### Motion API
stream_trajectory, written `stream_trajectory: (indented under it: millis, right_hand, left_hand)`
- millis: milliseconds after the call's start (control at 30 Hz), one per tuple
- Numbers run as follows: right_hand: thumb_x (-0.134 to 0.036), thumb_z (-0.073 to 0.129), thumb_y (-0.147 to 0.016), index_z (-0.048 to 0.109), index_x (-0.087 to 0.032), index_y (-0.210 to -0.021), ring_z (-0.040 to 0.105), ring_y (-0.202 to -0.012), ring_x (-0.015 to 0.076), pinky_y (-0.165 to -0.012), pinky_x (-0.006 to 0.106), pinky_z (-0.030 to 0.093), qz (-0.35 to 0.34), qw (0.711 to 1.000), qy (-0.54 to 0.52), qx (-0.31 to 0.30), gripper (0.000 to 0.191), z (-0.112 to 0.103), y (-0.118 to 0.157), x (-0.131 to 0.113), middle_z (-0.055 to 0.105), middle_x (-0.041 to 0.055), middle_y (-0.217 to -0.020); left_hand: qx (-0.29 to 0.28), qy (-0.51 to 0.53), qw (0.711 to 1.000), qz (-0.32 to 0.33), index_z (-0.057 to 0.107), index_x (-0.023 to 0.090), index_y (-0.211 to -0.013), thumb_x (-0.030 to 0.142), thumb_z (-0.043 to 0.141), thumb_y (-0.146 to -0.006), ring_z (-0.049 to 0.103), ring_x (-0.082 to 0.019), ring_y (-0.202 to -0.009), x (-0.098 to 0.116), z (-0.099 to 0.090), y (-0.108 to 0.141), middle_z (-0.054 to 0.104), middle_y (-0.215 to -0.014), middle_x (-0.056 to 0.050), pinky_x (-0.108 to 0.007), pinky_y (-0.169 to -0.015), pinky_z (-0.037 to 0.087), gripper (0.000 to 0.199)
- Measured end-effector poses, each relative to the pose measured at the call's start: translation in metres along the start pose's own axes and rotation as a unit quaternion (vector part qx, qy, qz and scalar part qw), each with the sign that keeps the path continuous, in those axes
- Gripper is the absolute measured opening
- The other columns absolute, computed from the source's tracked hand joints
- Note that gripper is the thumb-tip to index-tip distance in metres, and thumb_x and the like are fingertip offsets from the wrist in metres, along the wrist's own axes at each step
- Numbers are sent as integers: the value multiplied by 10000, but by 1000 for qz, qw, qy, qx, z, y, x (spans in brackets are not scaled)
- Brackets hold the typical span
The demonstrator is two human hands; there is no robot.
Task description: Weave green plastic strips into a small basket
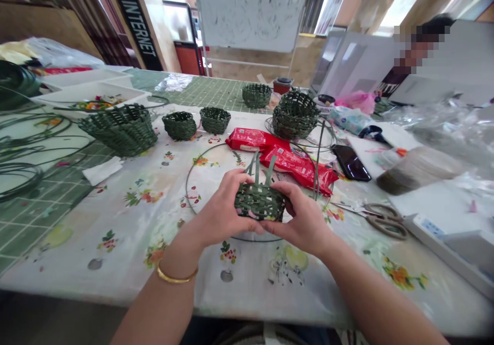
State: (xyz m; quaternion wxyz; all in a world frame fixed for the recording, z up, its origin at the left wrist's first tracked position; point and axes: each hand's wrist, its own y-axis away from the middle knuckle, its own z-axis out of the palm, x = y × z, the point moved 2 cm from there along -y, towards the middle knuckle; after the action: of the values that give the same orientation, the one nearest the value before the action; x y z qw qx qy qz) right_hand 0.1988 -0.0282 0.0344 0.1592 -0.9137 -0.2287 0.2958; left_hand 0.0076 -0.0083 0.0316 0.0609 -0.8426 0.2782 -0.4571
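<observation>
Between my two hands is a small dark green woven basket (259, 202), with several flat strips standing up from its far rim. My left hand (227, 206) grips its left side, thumb along the lower edge. On the other side my right hand (299, 211) is closed round it in the same way. A thin wire-like ring (187, 190) lies on the table around and below the basket. Just beyond it are red shiny packets (287, 162). A long green strip (319, 159) stands out at a slant to the right of them.
Finished-looking green baskets (179, 125) stand farther back, the largest (123, 128) at left. Scissors (380, 219), a black phone (351, 162) and a white power strip (443, 247) lie at right. Coiled green strands (23, 180) and a white tray (135, 95) are at left. Another person (420, 51) is at back right.
</observation>
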Motion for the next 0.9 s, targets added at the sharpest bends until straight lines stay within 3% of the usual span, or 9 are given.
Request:
stream_trajectory:
  millis: [167, 367, 700, 900]
  right_hand:
    - [-316, 755, -627, 446, -254, -1082, 516, -571, 110, -488, 215, 359, 28, 999, -35, -16, 553, 7, 0, 2, 599, -29, -798]
    - [-326, 758, -628, 450, -273, -1085, 469, -544, 96, -482, 208, 345, 28, 996, -79, -1, 553, 10, 2, 7, 558, -55, -729]
    - [-301, 752, -639, 477, -264, -1043, 478, -541, 88, -488, 208, 357, 4, 995, -97, 26, 490, 13, -1, 11, 587, -47, -757]
    - [-381, 734, -642, 479, -247, -1060, 502, -544, 104, -498, 226, 388, 46, 996, -73, 8, 507, 12, -1, 14, 611, -17, -786]
  left_hand:
    - [3, -44, 999, -26, 413, 252, -1068, 366, 857, -467, 377, -339, -1241, 0, 2, 2, 281, -1327, -120, -451, -890, 491, 756]
    - [40, -54, 998, 12, 478, 264, -1036, 410, 862, -438, 438, -305, -1156, 2, -1, 2, 283, -1263, -92, -385, -787, 531, 726]
    - [47, -47, 998, -2, 490, 246, -1016, 437, 846, -465, 425, -314, -1193, 0, 4, 0, 319, -1230, -94, -388, -825, 530, 683]
    - [28, -69, 994, 78, 376, 221, -1244, 517, 711, -658, 343, -354, -1284, -6, 8, -3, 235, -1397, -188, -489, -974, 434, 737]
